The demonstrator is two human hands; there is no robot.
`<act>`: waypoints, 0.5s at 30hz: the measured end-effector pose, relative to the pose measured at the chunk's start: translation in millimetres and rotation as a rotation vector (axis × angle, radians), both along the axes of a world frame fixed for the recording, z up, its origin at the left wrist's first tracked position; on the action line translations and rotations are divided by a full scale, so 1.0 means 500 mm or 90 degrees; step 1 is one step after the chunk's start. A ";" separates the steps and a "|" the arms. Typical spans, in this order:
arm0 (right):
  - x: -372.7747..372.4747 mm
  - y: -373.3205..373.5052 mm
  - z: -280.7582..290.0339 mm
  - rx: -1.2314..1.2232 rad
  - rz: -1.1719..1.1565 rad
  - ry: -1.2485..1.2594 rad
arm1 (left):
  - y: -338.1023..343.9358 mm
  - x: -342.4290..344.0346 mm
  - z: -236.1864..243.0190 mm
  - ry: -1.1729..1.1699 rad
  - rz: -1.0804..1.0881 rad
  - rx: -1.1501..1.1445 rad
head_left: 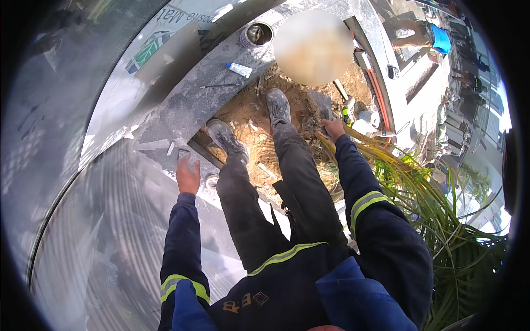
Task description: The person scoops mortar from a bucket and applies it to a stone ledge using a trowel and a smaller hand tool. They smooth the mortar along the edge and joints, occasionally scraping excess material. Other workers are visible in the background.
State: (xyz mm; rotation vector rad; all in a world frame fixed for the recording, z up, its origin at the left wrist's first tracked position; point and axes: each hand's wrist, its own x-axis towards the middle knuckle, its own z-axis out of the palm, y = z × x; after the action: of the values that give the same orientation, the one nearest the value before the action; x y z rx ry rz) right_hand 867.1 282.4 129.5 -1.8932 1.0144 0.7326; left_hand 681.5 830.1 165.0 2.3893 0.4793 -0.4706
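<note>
My left hand (188,176) is over the grey slab at the left, its fingers stretched and apart. Just past its fingertips lies a small grey piece (183,154); I cannot tell whether they touch. On the right, my right hand (334,129) has its fingers curled at the near end of a flat grey plate (319,103), which it appears to grip. The plate's exact kind cannot be made out. Between my hands, my dusty shoes (279,107) stand on bare brown soil (258,142). A roll of tape (212,181) rests near my left leg.
A bucket (258,35), a white tube with a blue cap (239,69) and a thin rod (219,85) are on the slab ahead. Palm fronds (419,190) crowd my right arm. Orange-red pipes (379,96) edge the soil. A blurred patch hides something ahead; a person in blue (440,38) is farther off.
</note>
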 end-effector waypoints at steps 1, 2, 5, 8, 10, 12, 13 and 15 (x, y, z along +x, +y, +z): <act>0.018 0.016 -0.009 -0.066 0.058 0.081 | -0.009 0.027 -0.006 0.011 -0.053 0.015; 0.032 0.015 -0.043 -0.099 0.115 0.053 | -0.028 0.072 -0.020 0.015 -0.103 0.025; 0.073 -0.024 -0.227 -0.100 0.148 0.003 | -0.079 0.269 -0.106 -0.111 -0.305 0.043; 0.147 -0.010 -0.355 -0.167 0.105 -0.055 | -0.117 0.463 -0.231 -0.244 -0.484 0.105; 0.180 0.017 -0.433 -0.203 0.044 -0.036 | -0.158 0.539 -0.310 -0.245 -0.522 0.114; 0.222 0.012 -0.489 -0.182 0.020 -0.084 | -0.160 0.566 -0.379 -0.179 -0.470 0.096; 0.193 -0.107 -0.552 -0.256 -0.098 -0.193 | -0.210 0.580 -0.417 -0.216 -0.495 0.071; 0.238 -0.053 -0.601 -0.121 -0.131 -0.189 | -0.168 0.559 -0.454 -0.233 -0.528 0.128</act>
State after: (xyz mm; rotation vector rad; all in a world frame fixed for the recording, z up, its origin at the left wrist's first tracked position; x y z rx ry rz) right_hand 985.9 256.1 -171.0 -1.9487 1.0948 0.2332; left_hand 960.9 745.8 -61.8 2.7130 -0.6868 -0.3186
